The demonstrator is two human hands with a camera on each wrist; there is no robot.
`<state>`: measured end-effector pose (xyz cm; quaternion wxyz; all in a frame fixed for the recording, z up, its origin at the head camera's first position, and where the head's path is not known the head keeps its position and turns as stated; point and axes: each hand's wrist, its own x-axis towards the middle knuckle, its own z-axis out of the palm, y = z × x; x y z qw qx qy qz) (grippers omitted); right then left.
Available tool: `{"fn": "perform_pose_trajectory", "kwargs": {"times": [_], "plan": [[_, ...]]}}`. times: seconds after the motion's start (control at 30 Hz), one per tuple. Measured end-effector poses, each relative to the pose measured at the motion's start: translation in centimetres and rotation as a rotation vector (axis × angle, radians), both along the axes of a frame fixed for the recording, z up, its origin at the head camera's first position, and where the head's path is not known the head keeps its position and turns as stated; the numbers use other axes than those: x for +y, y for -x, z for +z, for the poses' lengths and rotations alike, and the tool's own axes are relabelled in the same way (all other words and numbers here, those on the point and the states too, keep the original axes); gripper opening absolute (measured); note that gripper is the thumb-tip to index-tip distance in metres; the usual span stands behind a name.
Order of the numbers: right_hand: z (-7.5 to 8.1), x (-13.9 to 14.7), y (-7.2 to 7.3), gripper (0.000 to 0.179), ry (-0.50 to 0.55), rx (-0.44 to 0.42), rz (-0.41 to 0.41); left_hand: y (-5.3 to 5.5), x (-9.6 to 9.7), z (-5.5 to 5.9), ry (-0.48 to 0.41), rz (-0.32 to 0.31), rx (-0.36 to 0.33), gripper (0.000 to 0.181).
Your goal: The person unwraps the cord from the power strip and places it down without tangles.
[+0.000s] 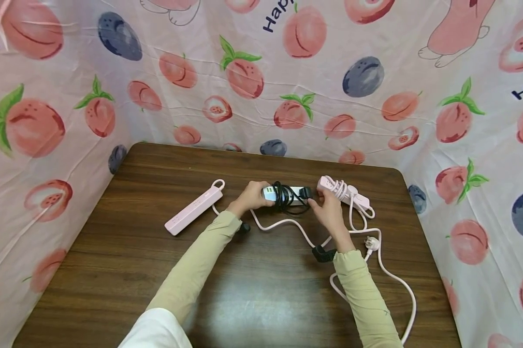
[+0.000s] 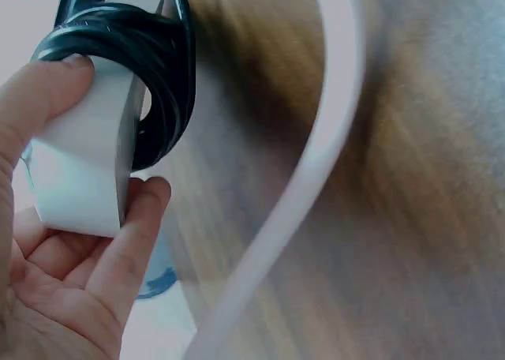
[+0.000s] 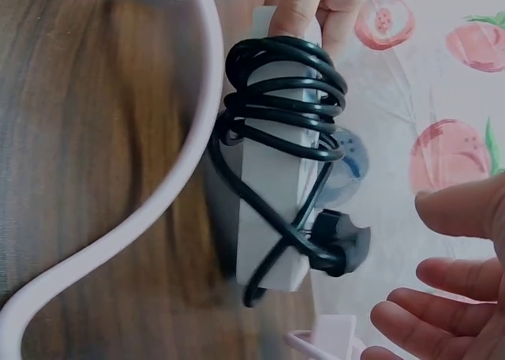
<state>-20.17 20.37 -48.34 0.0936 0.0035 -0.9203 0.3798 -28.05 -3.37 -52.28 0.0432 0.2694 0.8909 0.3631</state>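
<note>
A white power strip has a black cord wound around its middle, with a black plug at its right end. My left hand grips the strip's left end, thumb on one face and fingers around the other side, as the left wrist view shows. Close to the plug end is my right hand; in the right wrist view its fingers are spread and apart from the strip. Just beyond that hand lies a pink power strip with its own pale cord wrapped round it.
Another pink power strip lies at the left on the brown wooden table. A pale cord runs across the middle beneath my arms. At the right are a pale plug and a looping cord. Fruit-print cloth hangs behind.
</note>
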Motion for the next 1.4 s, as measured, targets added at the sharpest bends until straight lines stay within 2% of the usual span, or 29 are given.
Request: {"fn": "perform_pose_trajectory", "kwargs": {"times": [0.1, 0.3, 0.43, 0.57, 0.7, 0.87, 1.1, 1.27, 1.4], "plan": [[0.4, 0.0, -0.2, 0.042, 0.018, 0.068, 0.003, -0.2, -0.2, 0.5, -0.075, 0.018, 0.005, 0.046], [2.3, -0.5, -0.8, 0.041, 0.038, 0.327, 0.011, -1.1, -1.2, 2.7, -0.275, 0.063, 0.025, 0.042], [4.1, -1.0, -1.3, 0.037, 0.052, 0.417, 0.016, -2.0, -2.4, 4.3, -0.366, 0.068, -0.017, 0.040], [5.5, -1.9, -1.9, 0.034, 0.070, 0.451, 0.055, -2.9, -3.8, 5.7, -0.435, 0.068, -0.051, 0.040], [6.3, -2.7, -2.3, 0.036, 0.074, 0.480, 0.101, -3.8, -4.9, 6.9, -0.446, 0.054, -0.027, 0.041], [6.9, -3.4, -2.6, 0.038, 0.068, 0.504, 0.107, -4.8, -5.7, 7.8, -0.429, 0.007, 0.024, 0.041], [8.0, -3.9, -3.1, 0.041, 0.040, 0.526, 0.102, -5.7, -6.3, 8.2, -0.446, -0.032, 0.036, 0.043], [8.8, -4.1, -3.5, 0.041, 0.017, 0.502, 0.095, -5.8, -6.6, 8.3, -0.436, -0.074, 0.074, 0.043], [9.0, -4.4, -3.7, 0.041, -0.020, 0.488, 0.119, -5.7, -6.7, 8.3, -0.426, -0.112, 0.073, 0.046]]}}
